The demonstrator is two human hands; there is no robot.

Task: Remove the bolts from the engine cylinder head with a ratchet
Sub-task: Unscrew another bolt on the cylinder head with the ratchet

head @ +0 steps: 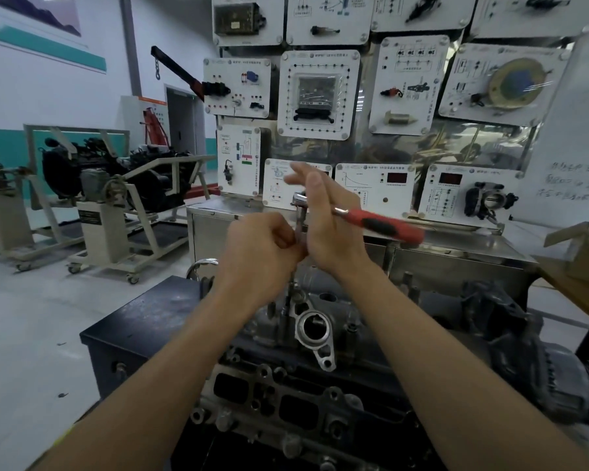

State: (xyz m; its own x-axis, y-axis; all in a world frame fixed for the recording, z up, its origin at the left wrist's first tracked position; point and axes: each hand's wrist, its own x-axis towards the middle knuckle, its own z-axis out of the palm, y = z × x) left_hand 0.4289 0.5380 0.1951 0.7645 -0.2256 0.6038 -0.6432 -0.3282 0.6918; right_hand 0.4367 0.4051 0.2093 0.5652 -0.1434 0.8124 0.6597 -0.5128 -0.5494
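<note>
The ratchet (347,215) stands raised above the engine cylinder head (306,338), its chrome head at the top of a long extension bar (295,263) that runs straight down to the top of the casting, where the lower tip appears to meet a bolt; the bolt itself is too small and dark to make out. The red and black handle points out to the right, roughly level. The left hand (259,249) has its fingers closed around the upper part of the extension bar, just below the ratchet head. The right hand (323,219) lies flat against the ratchet head and the near end of the handle, fingers extended and loose, not wrapped around anything. The cylinder head rests on a dark bench (140,321) in front of the person. Behind it stands a steel cabinet (456,263) backed by a wall of white training panels (318,93). Engines on wheeled stands (106,212) sit at the left of the workshop floor.
</note>
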